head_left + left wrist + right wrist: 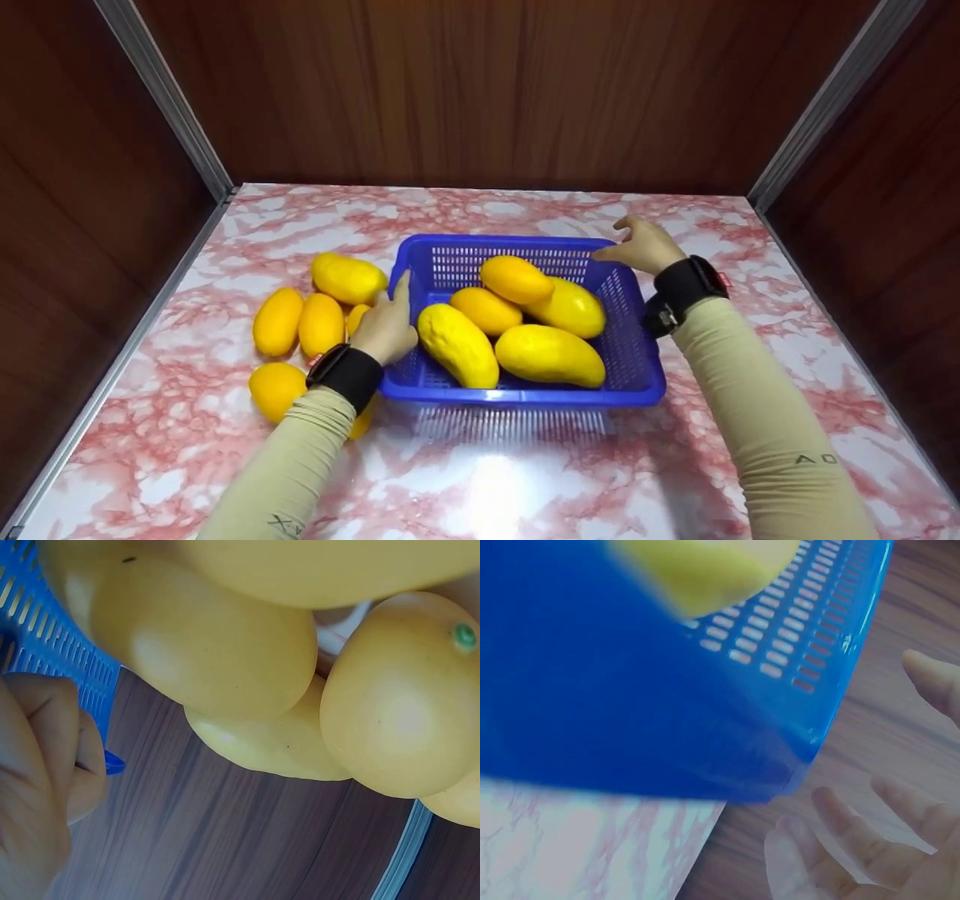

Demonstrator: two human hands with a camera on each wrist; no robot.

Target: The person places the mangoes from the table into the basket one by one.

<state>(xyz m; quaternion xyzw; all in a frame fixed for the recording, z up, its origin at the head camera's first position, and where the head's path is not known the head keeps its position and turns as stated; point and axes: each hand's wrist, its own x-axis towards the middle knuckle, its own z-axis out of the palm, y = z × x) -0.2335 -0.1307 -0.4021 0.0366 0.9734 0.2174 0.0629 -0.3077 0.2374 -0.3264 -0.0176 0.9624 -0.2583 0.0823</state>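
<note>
A blue plastic basket (525, 396) with slotted walls stands on the table, holding several yellow and orange mangoes (551, 355). At its left rim is my left hand (384, 330), gripping the edge; in the left wrist view the bent fingers (86, 765) are against the blue wall. My right hand (643, 246) is by the back right corner, fingers spread and loosely bent. In the right wrist view a gap shows between those fingers (885, 859) and the basket rim, and nothing is held.
Left of the basket lie several more mangoes (278, 322), some partly hidden by the left hand and wrist. The table (187, 450) has a red and white marbled top. Brown wood-look panels (480, 97) enclose it at the back and both sides, with metal strips at the corners.
</note>
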